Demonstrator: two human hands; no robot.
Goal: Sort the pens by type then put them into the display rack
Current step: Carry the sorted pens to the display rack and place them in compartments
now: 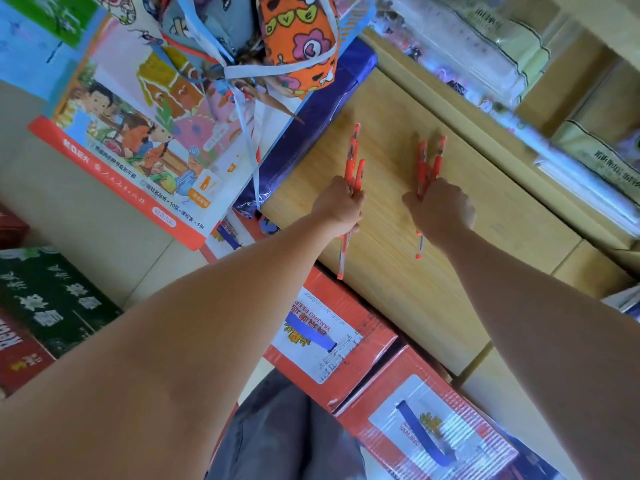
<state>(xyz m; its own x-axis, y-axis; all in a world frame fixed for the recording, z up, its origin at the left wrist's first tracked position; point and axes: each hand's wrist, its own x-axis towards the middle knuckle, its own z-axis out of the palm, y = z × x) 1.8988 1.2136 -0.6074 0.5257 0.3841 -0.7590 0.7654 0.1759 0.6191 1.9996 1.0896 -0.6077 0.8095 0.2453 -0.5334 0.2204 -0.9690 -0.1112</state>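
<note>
Left hand (337, 207): fist wrapped round orange pens (353, 157), ends poking out both sides.
Right hand (441, 211): gripping a second orange bunch (429, 161), just beside.
Wooden top (381, 278): under both fists.

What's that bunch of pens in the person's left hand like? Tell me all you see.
The pens are a small bunch, orange-red, slim, plastic-looking. The left hand grips them round the middle, fingers curled about them. Their upper ends stick out past the fist, slightly fanned; below it one pale barrel with an orange tip pokes out. They hang over a tan wood-grain top; whether they touch it cannot be told, nor their exact number.
</note>
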